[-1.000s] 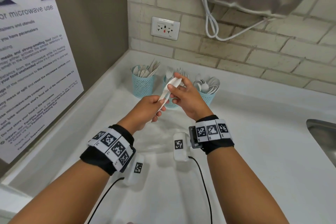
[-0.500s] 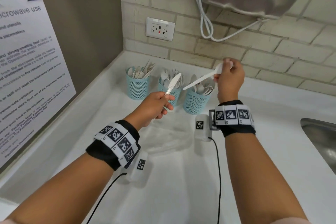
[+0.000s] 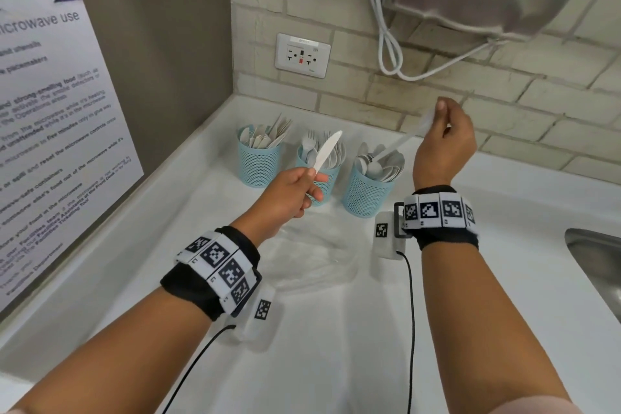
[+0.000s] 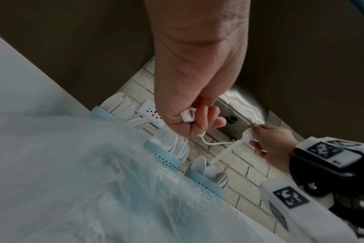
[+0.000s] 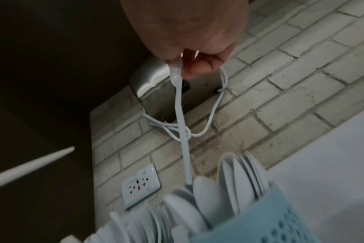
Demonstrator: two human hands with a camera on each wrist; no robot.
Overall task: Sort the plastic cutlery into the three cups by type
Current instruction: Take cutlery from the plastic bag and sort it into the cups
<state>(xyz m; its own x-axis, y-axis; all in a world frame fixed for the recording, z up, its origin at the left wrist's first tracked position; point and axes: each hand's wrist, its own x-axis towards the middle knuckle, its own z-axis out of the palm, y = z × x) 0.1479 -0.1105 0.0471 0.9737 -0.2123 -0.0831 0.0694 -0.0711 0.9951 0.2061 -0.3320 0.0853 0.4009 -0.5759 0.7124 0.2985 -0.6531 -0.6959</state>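
Lowering now, the right hand [image 3: 445, 141] has swung from the middle across to the right-hand cup [image 3: 368, 193], its grip pinching the spoon [image 5: 182, 125] by the bowl, handle tip among the spoons there; the left hand [image 3: 290, 193] still clasps the knife [image 3: 324, 153], blade up, bound, I'd guess, for the left cup [image 3: 258, 163] on the bench [image 3: 504, 279]

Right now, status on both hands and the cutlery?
Left hand grips knife, blade up. Right hand pinches spoon by its bowl, handle entering right cup. Nothing blocking.
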